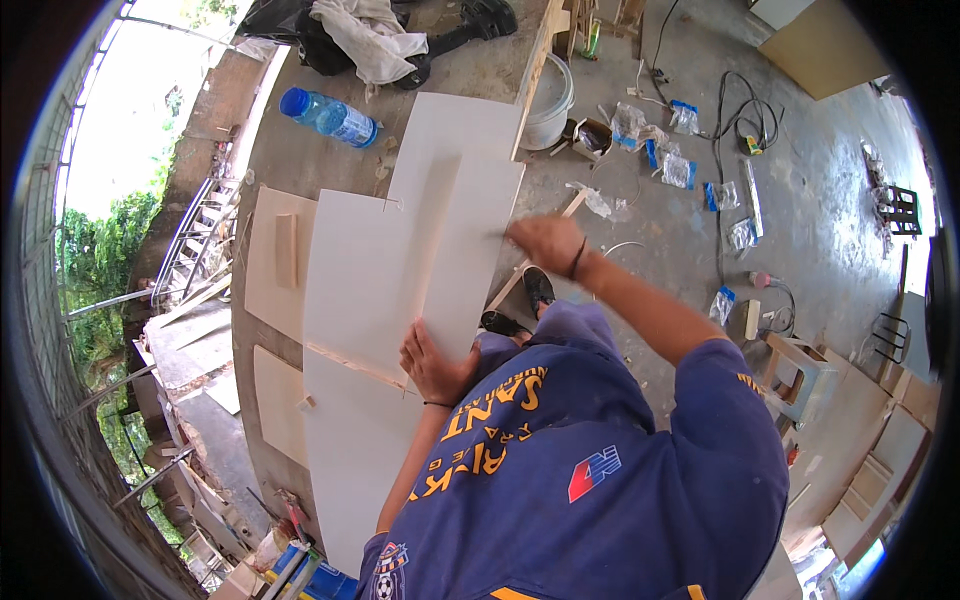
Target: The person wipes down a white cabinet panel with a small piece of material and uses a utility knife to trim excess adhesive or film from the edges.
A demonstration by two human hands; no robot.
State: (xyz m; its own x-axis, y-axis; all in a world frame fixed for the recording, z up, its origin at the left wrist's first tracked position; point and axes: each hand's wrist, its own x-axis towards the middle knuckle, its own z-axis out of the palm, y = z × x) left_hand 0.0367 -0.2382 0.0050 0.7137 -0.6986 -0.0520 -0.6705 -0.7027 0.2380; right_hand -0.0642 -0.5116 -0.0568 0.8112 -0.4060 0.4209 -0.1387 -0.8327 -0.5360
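Note:
White panels point(350, 270) lie side by side on a work surface in front of me. A long narrow pale strip point(436, 225) runs across the nearer panel. My left hand point(437, 365) is spread on the panel, its fingertips at the strip's near end. To the right, my right hand point(548, 245) is closed just beyond the panel's right edge. It is somewhat blurred, and a thin smeared shape shows at its fingers; what it holds I cannot make out.
A blue water bottle point(328, 117) lies on the work surface, with a white cloth point(372, 40) farther back. Left of the panels are small wooden pieces point(287, 250). On the floor to the right are a white bucket point(549, 105), plastic packets point(678, 171) and a black cable point(752, 115).

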